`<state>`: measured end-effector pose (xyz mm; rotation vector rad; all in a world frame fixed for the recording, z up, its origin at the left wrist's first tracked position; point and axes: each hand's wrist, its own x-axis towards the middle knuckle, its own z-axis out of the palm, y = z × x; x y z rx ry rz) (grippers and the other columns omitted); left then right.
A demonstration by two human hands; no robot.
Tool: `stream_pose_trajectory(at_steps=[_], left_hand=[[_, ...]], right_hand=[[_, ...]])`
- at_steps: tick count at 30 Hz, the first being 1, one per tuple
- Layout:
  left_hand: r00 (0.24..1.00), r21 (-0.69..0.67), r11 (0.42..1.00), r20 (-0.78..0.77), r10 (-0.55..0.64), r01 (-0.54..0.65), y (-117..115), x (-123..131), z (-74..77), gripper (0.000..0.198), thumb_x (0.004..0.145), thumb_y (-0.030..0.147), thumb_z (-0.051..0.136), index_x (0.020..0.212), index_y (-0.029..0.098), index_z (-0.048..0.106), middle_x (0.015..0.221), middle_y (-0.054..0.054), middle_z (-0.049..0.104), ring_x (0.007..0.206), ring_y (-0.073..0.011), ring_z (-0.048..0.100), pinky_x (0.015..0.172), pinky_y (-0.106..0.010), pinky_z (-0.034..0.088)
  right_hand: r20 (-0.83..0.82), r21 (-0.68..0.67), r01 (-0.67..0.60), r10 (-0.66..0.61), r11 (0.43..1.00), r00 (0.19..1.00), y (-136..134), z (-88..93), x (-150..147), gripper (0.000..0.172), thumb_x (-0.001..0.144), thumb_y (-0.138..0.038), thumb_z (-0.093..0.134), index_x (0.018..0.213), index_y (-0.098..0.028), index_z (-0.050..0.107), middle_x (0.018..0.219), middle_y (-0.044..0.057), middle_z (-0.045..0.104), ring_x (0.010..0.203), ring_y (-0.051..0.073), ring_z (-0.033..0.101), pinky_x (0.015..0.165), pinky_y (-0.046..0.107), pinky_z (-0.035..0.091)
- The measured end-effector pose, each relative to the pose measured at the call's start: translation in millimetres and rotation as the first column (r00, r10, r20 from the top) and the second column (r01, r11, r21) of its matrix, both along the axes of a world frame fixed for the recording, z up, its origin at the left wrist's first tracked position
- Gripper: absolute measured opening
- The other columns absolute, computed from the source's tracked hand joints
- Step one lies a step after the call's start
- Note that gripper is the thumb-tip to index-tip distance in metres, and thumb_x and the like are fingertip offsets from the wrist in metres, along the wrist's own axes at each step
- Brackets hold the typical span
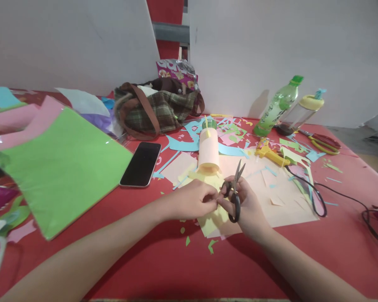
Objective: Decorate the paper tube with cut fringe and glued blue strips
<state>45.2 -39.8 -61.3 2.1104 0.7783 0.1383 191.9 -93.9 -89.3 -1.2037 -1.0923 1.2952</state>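
My right hand (248,205) is closed round black-handled scissors (234,191), whose blades point up and away, slightly apart. My left hand (195,199) is pinched at the fingertips, touching the right hand's fingers; what it pinches is too small to make out. Both hands hover over a pale yellow sheet (212,218) lying on a peach sheet (283,197). Just beyond them stands a peach paper-wrapped roll (208,153) with a green top.
A red table (164,260) carries a black phone (141,163), green paper sheets (63,167), a plaid bag (154,109), a yellow glue gun (269,154) with black cord, a green bottle (277,107), a clear tumbler (297,113), second scissors (323,142) and paper scraps.
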Motion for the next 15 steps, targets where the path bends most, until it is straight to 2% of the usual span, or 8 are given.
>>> stream_pose_trajectory(at_steps=[6, 15], left_hand=[[0.998, 0.001, 1.000, 0.055, 0.008, -0.008, -3.6, -1.0, -5.1, 0.020, 0.077, 0.021, 0.036, 0.072, 0.014, 0.054, 0.058, 0.003, 0.047, 0.051, -0.0073, 0.039, 0.047, -0.019, 0.028], [0.964, 0.015, 0.979, 0.179, 0.199, -0.205, -12.6, -3.6, -15.4, 0.022, 0.080, 0.031, 0.038, 0.075, 0.015, 0.052, 0.074, -0.002, 0.055, 0.067, -0.0112, 0.047, 0.061, -0.023, 0.037]], right_hand=[[-0.012, -0.027, -0.006, 0.006, 1.000, 1.000, 1.1, 3.3, 0.9, 0.035, 0.061, -0.012, 0.060, 0.087, -0.024, 0.040, 0.072, -0.005, 0.045, 0.060, 0.008, 0.048, 0.052, 0.021, 0.041], [0.010, -0.050, -0.015, 0.015, 0.999, 1.000, 1.9, 1.8, -0.3, 0.035, 0.060, -0.012, 0.060, 0.087, -0.024, 0.041, 0.070, -0.005, 0.046, 0.061, 0.009, 0.047, 0.055, 0.021, 0.038]])
